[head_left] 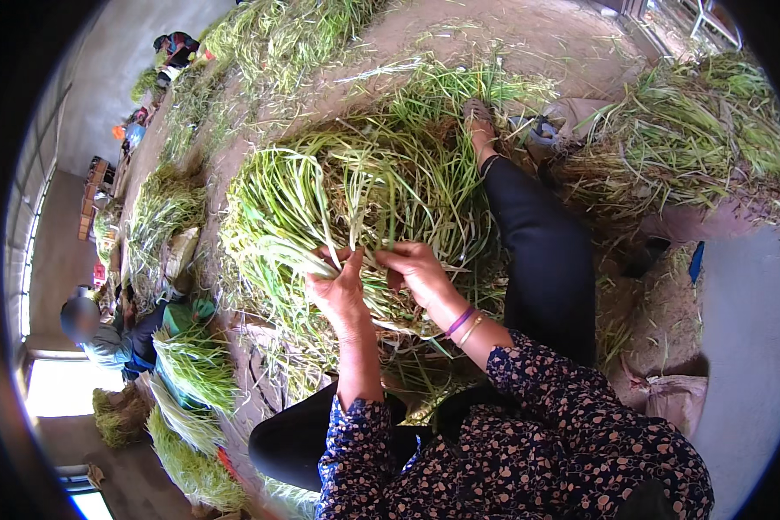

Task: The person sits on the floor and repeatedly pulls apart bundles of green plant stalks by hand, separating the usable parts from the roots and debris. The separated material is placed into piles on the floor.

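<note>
My left hand (pixel 342 296) holds a bunch of long green stalks (pixel 299 250) with pale stems. A few of its stems stick up between thumb and fingers. My right hand (pixel 419 270) is just beside it, thumb and forefinger pinched at the lower end of a thin green stalk (pixel 391 218). Beneath both hands lies a large heap of tangled stalks (pixel 442 195), green mixed with yellowed, dry leaves. Its lower side is partly hidden by my hands and forearms.
My outstretched leg (pixel 546 247) borders the heap on the right. Another pile of stalks (pixel 682 143) lies beyond it, near a pale sack (pixel 679 396). At left, a person (pixel 114 344) sits by bundled green stalks (pixel 198 370). More stalks (pixel 286 39) cover the floor at the top.
</note>
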